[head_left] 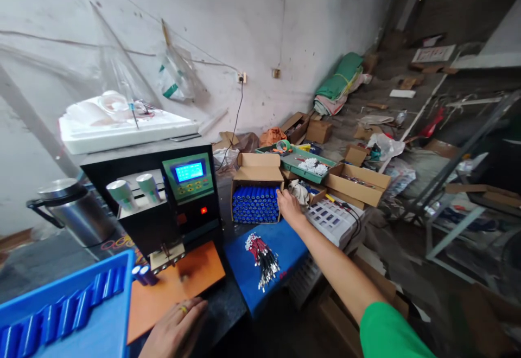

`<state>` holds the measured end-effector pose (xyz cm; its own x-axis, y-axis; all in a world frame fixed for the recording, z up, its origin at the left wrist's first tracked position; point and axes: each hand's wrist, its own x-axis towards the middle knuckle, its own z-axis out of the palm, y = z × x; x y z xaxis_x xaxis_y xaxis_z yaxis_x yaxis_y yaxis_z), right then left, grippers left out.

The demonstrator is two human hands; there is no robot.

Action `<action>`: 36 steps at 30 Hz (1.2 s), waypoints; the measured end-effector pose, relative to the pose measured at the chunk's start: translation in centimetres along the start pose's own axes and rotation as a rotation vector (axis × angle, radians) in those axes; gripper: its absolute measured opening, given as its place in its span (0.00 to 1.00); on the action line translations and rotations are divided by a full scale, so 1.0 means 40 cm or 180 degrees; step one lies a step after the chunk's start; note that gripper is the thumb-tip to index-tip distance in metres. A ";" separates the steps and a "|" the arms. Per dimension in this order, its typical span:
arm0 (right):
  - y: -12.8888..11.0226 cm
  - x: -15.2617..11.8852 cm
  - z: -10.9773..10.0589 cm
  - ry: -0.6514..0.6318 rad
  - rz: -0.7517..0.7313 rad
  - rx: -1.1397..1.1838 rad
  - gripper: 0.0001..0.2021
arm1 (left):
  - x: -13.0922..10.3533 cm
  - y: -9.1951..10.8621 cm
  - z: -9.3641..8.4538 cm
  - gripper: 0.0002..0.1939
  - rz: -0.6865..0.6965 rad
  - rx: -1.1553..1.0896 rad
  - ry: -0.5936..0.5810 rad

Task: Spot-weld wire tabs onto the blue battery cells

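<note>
My right hand (290,207) reaches out to a cardboard box (258,172) with its lid up, fingers closed on its right side wall. Blue cylindrical battery cells (255,204) lie stacked inside, ends facing me. My left hand (175,330), with a ring on one finger, lies palm down at the front edge of an orange board (191,276), fingers loosely extended and holding nothing visible. Beside it, two cells (147,275) stand on the board by a black spot-welding machine (179,222) with a lit screen. A blue tray (103,314) on the left holds a row of blue cells.
Red and black wire leads (262,260) lie bunched on a blue mat (240,249). A steel kettle (75,211) stands left of the machine. Behind the box are a green tray (301,162) with white parts and an open carton (358,184). A white plastic crate (334,219) stands right.
</note>
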<state>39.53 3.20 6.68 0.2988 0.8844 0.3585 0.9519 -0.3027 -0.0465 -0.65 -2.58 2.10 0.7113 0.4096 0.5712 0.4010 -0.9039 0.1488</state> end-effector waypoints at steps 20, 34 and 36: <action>0.012 -0.033 -0.049 -0.0041 0.0114 0.0294 0.25 | 0.000 0.010 0.023 0.13 -0.0491 -0.0385 -0.0497; -0.165 -0.110 0.183 -0.0931 0.0411 0.2397 0.06 | 0.001 0.012 0.023 0.14 -0.0737 -0.0499 -0.0615; -0.171 -0.099 0.194 -0.0978 0.0442 0.2468 0.08 | 0.003 0.014 0.021 0.14 -0.0727 -0.0477 -0.0638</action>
<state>32.35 4.53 -1.64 0.3147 0.9484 0.0379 0.6485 -0.1856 -0.7383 0.14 -2.95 1.59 0.7182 0.6062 0.3415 0.4844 -0.7880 0.3801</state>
